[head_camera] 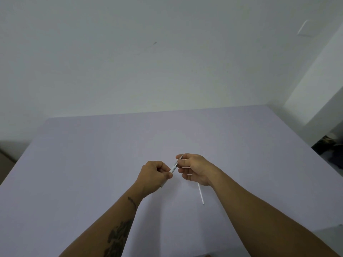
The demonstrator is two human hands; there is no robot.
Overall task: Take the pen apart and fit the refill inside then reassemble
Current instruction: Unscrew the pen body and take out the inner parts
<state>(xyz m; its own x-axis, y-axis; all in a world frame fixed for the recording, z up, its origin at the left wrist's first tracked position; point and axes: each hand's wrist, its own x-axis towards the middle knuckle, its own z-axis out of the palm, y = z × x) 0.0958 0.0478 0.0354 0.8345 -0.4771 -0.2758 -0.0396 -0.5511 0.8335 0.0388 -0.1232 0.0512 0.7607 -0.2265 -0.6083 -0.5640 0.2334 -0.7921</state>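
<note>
Crosswise, pen [174, 166] between both hands' fingers [181, 157]

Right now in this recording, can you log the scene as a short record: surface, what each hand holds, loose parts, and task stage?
surface: pale lilac flat tabletop
left hand: closed in a grip around the white plastic pen barrel, whose dark end pokes out below the fist
right hand: fingertips pinching the pen's slim metallic tip end
loose parts: thin white plastic refill tube below the right hand, upper end hidden by it; whether it lies on the table or is held cannot be told
task stage: pen being worked at the tip; refill outside the pen
</note>
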